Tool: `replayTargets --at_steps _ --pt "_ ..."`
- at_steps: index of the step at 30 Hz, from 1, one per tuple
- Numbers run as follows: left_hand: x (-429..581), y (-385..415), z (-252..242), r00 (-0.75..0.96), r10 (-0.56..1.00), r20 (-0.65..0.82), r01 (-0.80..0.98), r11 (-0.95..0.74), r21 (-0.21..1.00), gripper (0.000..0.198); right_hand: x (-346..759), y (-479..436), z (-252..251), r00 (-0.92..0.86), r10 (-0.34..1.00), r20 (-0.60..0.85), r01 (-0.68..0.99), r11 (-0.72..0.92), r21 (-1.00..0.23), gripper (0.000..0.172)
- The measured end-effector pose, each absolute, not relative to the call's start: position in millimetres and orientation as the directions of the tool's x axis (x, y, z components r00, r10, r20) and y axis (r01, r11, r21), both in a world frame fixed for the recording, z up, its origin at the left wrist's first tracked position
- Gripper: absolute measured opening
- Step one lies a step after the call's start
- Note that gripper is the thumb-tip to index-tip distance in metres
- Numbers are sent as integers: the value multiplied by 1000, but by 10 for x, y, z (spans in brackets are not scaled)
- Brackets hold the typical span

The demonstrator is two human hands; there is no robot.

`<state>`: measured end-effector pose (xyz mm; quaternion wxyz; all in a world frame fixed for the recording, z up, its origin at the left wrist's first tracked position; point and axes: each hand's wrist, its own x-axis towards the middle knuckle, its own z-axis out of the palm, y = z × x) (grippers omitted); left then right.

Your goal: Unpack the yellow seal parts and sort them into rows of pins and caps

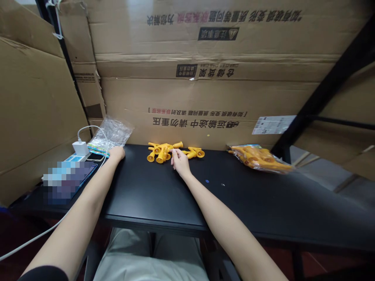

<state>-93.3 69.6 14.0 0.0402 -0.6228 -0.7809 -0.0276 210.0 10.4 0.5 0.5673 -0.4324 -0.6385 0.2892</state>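
Observation:
Several yellow toy horns [159, 159] with flared bells lie in a loose pile on the black table, against the cardboard wall. My right hand [180, 162] is at the right side of this pile, fingers pinched together on the thin end of one yellow horn. A few more yellow horns [200, 153] lie just beyond it to the right. My left hand [117, 153] is closed like a fist beside a crumpled clear plastic bag [113, 132] with a colourful header strip. The left fingertips are hidden, so what they hold, if anything, does not show.
A clear bag of yellow horns [260, 158] lies at the right. On the left are a white charger [80, 148] with its cable, a power strip and a phone-like device [88, 173], partly pixelated. Cardboard [187, 93] stands behind the black table [152, 203]; a small blue bit [207, 181] lies on it.

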Motion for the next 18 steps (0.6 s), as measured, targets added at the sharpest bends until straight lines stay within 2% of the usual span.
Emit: replayTargets --at_steps 5,12,14,16,18 --pt "-935 692 188 -204 971 125 974 214 -77 42 2115 93 17 12 883 469 229 454 -861 50" --pt "-922 685 165 -195 972 135 978 203 -50 40 2128 87 68 40 882 470 185 456 -870 45" --pt "-927 701 155 -220 966 138 973 228 -41 39 2211 147 131 144 869 474 137 457 -879 45" --pt "-942 720 143 -242 960 142 968 250 -38 39 2383 238 212 327 833 446 53 455 -889 43" --pt "-965 739 129 -247 956 157 965 258 -47 40 2644 335 278 529 779 337 -63 432 -900 36"
